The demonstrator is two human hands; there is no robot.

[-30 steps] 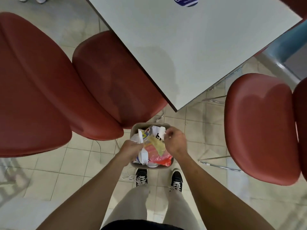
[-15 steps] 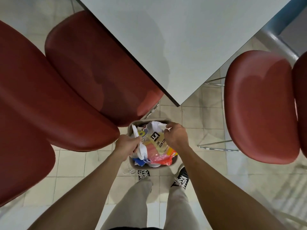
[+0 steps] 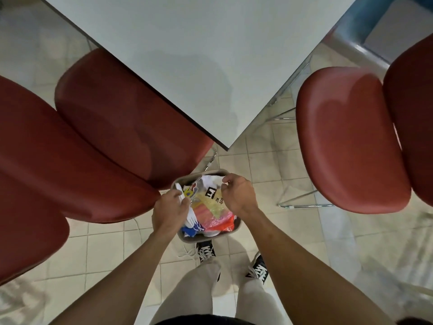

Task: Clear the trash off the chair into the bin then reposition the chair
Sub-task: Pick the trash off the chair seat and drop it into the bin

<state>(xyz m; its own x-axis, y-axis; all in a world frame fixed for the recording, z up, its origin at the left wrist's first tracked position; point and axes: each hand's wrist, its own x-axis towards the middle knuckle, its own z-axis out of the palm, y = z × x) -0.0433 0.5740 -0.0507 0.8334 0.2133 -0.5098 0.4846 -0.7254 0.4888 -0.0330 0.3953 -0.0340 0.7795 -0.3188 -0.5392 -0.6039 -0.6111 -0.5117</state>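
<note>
Left hand (image 3: 169,211) is still pinching the white fork (image 3: 190,214), right hand (image 3: 237,195) still clamped on the wrappers (image 3: 210,202) over the bin (image 3: 232,232). Chair (image 3: 131,127) on the left sits lower in view than half a second ago.

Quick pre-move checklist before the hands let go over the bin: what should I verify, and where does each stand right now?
1. Left hand over the bin: ok.
2. White plastic fork gripped by the left hand, above the bin: ok.
3. Right hand pinching the clear wrapper: ok.
4. Bin has room: not ok, trash is heaped to the rim.
5. Nearest red chair seat free of trash: ok for the part not under the table.
6. Shoes clear of the bin: ok.
</note>
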